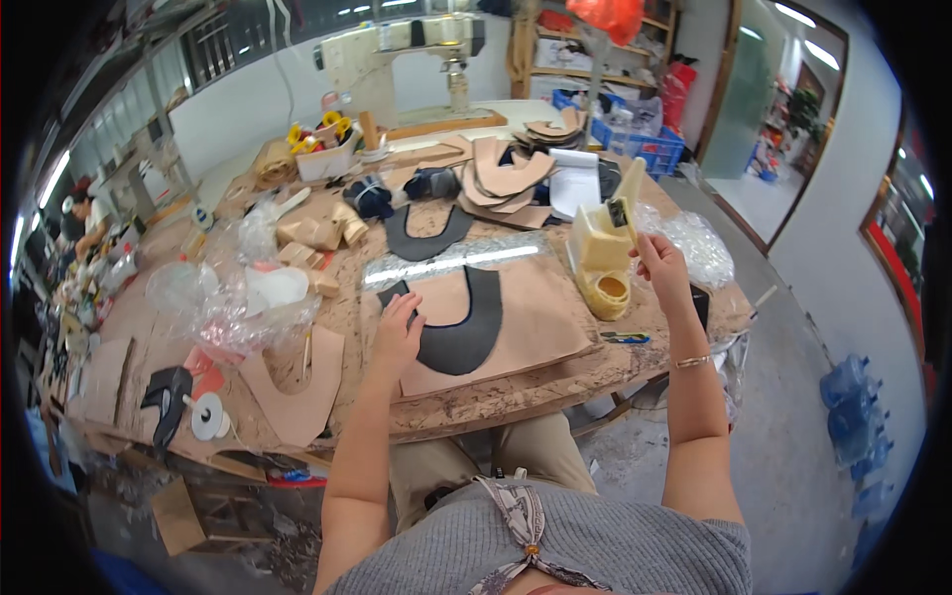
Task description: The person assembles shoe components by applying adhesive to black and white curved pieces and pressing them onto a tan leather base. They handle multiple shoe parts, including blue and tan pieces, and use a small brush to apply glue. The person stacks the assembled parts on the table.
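A black U-shaped leather piece [464,327] lies on a tan cardboard sheet [540,317] on the workbench. My left hand [397,332] presses flat on the left arm of that black piece. My right hand [659,263] is raised to the right and grips a brush [623,203] by its handle, bristles up, just above a yellowish plastic glue jug [600,260]. A second black U-shaped piece [426,236] lies farther back on the bench.
Tan cut leather pieces [511,178] are stacked at the back, near a cream sewing machine [402,59]. Crumpled clear plastic [233,297] and tape rolls sit at the left. A tan cut-out [297,387] lies at the bench's front edge. Blue crates [650,144] stand behind.
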Demonstrator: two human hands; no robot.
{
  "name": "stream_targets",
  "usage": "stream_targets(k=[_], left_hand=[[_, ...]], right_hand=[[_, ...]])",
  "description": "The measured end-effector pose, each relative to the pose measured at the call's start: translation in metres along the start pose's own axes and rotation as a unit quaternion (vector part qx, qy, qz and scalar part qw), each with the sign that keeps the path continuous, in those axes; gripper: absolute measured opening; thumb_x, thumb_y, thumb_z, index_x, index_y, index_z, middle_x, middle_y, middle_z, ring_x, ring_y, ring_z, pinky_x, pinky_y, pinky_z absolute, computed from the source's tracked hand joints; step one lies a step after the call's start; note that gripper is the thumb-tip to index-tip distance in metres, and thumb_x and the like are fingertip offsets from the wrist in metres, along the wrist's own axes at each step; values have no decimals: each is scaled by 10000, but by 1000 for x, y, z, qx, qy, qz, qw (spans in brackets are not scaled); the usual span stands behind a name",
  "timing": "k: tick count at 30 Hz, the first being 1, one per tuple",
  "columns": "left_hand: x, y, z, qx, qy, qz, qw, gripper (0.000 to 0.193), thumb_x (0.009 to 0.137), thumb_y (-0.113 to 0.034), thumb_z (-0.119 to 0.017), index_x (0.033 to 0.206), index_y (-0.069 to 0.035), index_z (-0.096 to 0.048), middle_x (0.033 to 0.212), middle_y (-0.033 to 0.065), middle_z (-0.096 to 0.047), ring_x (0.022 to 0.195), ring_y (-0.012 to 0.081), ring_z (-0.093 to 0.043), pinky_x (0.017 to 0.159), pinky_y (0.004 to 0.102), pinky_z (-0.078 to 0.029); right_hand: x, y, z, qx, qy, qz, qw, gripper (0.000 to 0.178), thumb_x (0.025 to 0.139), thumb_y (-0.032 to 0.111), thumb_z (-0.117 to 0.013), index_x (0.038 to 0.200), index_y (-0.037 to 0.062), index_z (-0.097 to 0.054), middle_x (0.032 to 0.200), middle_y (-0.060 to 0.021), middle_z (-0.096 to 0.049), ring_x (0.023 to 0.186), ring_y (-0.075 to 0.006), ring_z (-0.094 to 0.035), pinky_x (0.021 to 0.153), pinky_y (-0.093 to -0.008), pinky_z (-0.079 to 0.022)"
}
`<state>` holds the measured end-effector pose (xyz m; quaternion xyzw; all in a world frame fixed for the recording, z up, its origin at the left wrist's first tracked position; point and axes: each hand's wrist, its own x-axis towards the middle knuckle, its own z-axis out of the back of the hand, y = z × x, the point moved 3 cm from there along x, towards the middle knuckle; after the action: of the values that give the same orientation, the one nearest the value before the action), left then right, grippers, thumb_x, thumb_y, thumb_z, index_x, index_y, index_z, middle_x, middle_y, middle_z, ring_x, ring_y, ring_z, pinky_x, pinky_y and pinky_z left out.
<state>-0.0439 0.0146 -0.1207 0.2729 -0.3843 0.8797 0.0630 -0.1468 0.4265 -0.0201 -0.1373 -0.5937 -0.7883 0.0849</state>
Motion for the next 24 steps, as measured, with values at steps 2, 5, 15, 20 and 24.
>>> stream_targets(k=[2, 5, 15, 20, 24], left_hand=[[-5, 16, 4, 53, 6, 4, 999, 245, 857, -101, -614, 1092, -31, -630, 1210, 151, -596, 1212, 347, -505, 999, 393, -410], [-13, 24, -2, 57, 2, 13, 998, 157, 820, -58, -630, 970, -19, -655, 1127, 139, -614, 1129, 350, -550, 940, 402, -455], [-17, 43, 3, 58, -31, -20, 998, 97, 802, -32, -633, 891, -54, -665, 1027, 87, -653, 1082, 317, -577, 944, 401, -442], [-13, 39, 7, 31, -5, 23, 999, 119, 775, -69, -663, 893, -53, -660, 1050, 73, -645, 1018, 294, -589, 904, 399, -452], [-13, 40, 9, 43, -4, 28, 999, 121, 788, -44, -654, 907, -28, -645, 1101, 107, -618, 1052, 308, -566, 897, 388, -461]], right_hand=[[-18, 10, -37, -20, 51, 14, 998, 255, 944, 271, -587, 966, 33, -675, 769, -14, -647, 563, -57, -527, 507, -205, -422], [-57, -6, -102, -86, 178, 93, 976, 182, 874, 178, -681, 1005, 54, -702, 783, -19, -667, 644, -77, -579, 573, -227, -462], [-97, 18, -201, -287, 280, 396, 826, 88, 785, 171, -706, 854, 118, -699, 765, -35, -604, 734, -242, -616, 673, -369, -486], [-70, 25, -196, -234, 335, 306, 860, 73, 807, 205, -674, 827, 136, -681, 791, -39, -600, 800, -240, -615, 713, -371, -471], [-68, 24, -242, -220, 289, 389, 847, 55, 794, 195, -678, 803, 142, -669, 789, -15, -600, 804, -226, -612, 702, -362, -455]])
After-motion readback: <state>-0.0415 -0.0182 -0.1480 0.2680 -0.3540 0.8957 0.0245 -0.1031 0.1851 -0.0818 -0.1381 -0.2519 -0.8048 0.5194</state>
